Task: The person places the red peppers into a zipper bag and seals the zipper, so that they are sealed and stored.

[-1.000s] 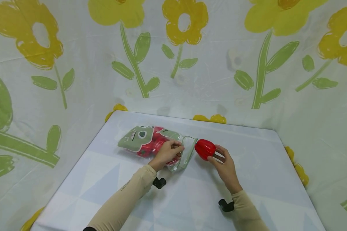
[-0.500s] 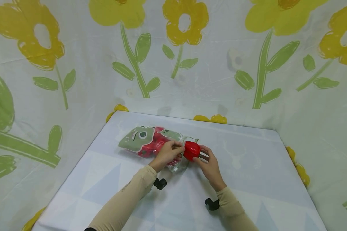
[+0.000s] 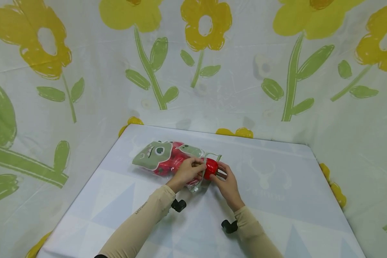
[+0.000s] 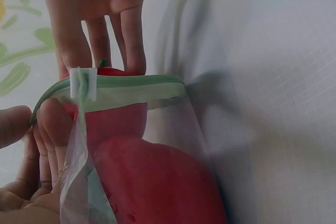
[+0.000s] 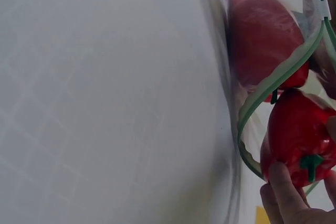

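A clear zip bag (image 3: 158,152) with a printed green cartoon face lies on the table, red bell peppers inside it. My left hand (image 3: 184,173) pinches the edge of its mouth between thumb and fingers; the green zip strip (image 4: 142,81) with a white slider (image 4: 84,80) stands spread apart. My right hand (image 3: 227,184) grips another glossy red bell pepper (image 5: 294,135) near its green stem. This pepper sits partly within the bag's mouth, its front end behind the clear film. Just ahead of it inside is another pepper (image 5: 262,40).
A pale table with blue triangle prints (image 3: 116,204) lies under both hands. Black wrist-worn pieces (image 3: 229,226) stick out by the sleeves. A flower-print curtain (image 3: 232,71) surrounds the table at the back and sides.
My right hand has moved left, carrying the bell pepper from beside the bag into its mouth. My left hand has stayed at the bag's edge.
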